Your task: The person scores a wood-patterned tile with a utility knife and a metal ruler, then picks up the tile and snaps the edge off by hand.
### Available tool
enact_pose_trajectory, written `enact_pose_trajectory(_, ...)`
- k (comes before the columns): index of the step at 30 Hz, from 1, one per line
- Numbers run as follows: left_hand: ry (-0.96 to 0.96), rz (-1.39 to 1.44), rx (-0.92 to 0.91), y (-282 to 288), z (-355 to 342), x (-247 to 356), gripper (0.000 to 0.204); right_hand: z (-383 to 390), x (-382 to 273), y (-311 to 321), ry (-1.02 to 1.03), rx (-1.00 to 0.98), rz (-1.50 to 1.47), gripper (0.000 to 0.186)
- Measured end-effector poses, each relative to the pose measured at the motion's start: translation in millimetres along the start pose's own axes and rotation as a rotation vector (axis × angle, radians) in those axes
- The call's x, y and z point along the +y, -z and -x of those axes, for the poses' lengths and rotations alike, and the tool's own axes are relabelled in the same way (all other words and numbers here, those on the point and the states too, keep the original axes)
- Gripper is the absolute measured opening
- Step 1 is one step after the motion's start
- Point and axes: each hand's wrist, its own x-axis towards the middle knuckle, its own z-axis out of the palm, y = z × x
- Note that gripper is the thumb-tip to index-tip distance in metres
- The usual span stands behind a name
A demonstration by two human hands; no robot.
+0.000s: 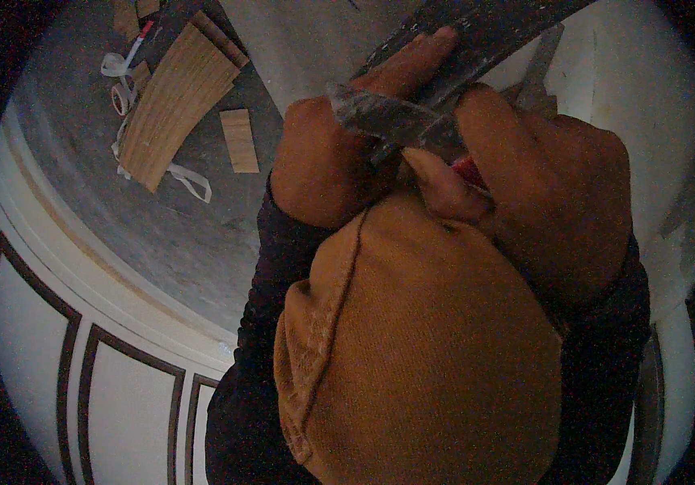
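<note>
My right hand (545,178) is closed on what looks like a putty knife (400,117). Its flat grey blade is smeared and points left across my left hand; a bit of red shows at the handle within my fist. Closed around a long dark flat bar (477,48) with white smears is my left hand (331,153), one finger stretched along it. The bar slants to the upper right, and its lower end is hidden. A grey flat piece (541,65) stands out beyond my right knuckles; I cannot tell what it belongs to. Both hands are close together above my tan-trousered knee (428,347).
On the grey floor (194,250) at the left lie wood-look planks (178,97), a small offcut (239,141), white strips (192,182) and a ring-shaped roll (120,99). A white panelled wall with dark trim (129,388) curves along the lower left. Pale surfaces stand at the right.
</note>
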Motion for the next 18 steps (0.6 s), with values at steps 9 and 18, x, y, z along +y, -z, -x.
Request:
enact_pose_trajectory(9, -0.065, 0.010, -0.008, 0, -1, -6, 0.067, 3, 11, -2, 0.024, -0.011, -0.022, 0.038)
enact_pose_trajectory(18, -0.075, 0.064, -0.035, 4, -3, 1, 0.067, 4, 14, -4, 0.040, 0.047, -0.010, 0.037)
